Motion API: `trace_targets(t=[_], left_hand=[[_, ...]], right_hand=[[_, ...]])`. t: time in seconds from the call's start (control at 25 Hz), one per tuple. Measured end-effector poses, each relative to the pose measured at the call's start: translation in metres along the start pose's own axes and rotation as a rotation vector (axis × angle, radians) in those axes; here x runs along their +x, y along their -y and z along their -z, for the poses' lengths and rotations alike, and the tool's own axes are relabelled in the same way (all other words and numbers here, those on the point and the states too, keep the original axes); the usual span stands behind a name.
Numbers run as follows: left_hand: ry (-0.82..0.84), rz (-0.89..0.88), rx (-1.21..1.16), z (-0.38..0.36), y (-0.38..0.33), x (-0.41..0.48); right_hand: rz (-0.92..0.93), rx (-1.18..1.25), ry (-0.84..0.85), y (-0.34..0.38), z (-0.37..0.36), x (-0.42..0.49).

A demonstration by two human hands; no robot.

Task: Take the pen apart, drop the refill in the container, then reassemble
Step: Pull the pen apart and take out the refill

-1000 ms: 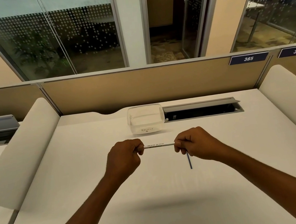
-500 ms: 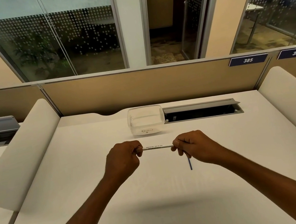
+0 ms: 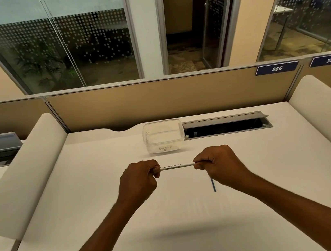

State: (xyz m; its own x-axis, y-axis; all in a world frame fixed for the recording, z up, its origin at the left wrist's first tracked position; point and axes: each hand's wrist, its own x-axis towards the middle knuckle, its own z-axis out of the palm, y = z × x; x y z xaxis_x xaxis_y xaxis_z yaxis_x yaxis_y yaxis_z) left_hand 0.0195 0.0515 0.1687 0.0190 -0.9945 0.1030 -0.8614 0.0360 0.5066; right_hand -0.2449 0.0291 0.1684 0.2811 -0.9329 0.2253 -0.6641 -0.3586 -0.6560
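— Pen (image 3: 177,166) position?
— Level above the white desk (image 3: 106,198), a fist at each end. The left hand (image 3: 139,181) has its fingers curled tight round the left end; the right hand (image 3: 218,166) pinches the right end the same way.
— Anything else in the right hand?
— A thin blue rod, likely the refill (image 3: 213,185), pokes down from under it. Whether the fingers hold it or it lies on the desk, I cannot tell.
— Farther back?
— The clear container (image 3: 163,136) stands beyond the pen, just left of the open cable slot (image 3: 225,127).
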Motion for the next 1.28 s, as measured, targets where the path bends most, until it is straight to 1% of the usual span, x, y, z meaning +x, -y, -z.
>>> trace_targets(t=[0.08,0.12,0.24,0.32,0.4,0.48,0.52,0.6,0.72,0.84,0.88,0.92,1.04,1.08,1.12,1.16,1.28], left_hand=[[-0.007,-0.007,0.011,0.0,0.001,0.0],[-0.013,-0.01,0.021,0.001,0.001,0.0],[-0.029,-0.025,0.036,0.003,0.003,0.0],[-0.038,-0.045,0.039,0.004,0.002,0.0],[-0.043,-0.056,0.058,0.004,0.001,0.0],[-0.039,-0.063,0.075,0.004,0.001,-0.002],[-0.036,-0.063,0.075,0.003,0.001,-0.003],[-0.029,-0.057,0.067,0.002,0.001,-0.005],[-0.031,-0.035,0.035,0.0,0.001,-0.005],[-0.029,-0.033,0.033,0.0,0.003,-0.005],[-0.032,-0.04,0.036,0.001,0.003,-0.005],[-0.034,-0.045,0.04,0.001,0.003,-0.005],[-0.041,-0.052,0.06,0.004,0.002,-0.005],[-0.042,-0.054,0.067,0.005,0.001,-0.005],[-0.043,-0.055,0.073,0.005,0.0,-0.006],[-0.044,-0.054,0.076,0.006,-0.001,-0.006],[-0.047,-0.04,0.074,0.007,-0.002,-0.005]], right_hand=[[-0.041,0.017,0.011,0.0,0.001,0.002],[-0.101,0.054,0.072,0.001,0.003,0.004],[-0.285,0.237,0.323,0.001,0.013,0.011],[-0.376,0.353,0.433,0.001,0.019,0.014],[-0.433,0.411,0.533,0.0,0.021,0.015],[-0.45,0.395,0.592,-0.001,0.019,0.014],[-0.447,0.367,0.574,-0.001,0.018,0.013],[-0.411,0.293,0.466,0.0,0.017,0.009],[-0.303,0.143,0.302,0.002,0.012,0.007],[-0.197,0.067,0.215,0.006,0.009,0.006],[-0.196,0.066,0.229,0.006,0.011,0.007],[-0.226,0.098,0.282,0.006,0.014,0.008],[-0.409,0.363,0.546,0.006,0.023,0.013],[-0.434,0.403,0.584,0.006,0.024,0.013],[-0.433,0.394,0.575,0.005,0.024,0.013],[-0.419,0.359,0.53,0.006,0.023,0.013],[-0.347,0.261,0.348,0.006,0.016,0.012]])
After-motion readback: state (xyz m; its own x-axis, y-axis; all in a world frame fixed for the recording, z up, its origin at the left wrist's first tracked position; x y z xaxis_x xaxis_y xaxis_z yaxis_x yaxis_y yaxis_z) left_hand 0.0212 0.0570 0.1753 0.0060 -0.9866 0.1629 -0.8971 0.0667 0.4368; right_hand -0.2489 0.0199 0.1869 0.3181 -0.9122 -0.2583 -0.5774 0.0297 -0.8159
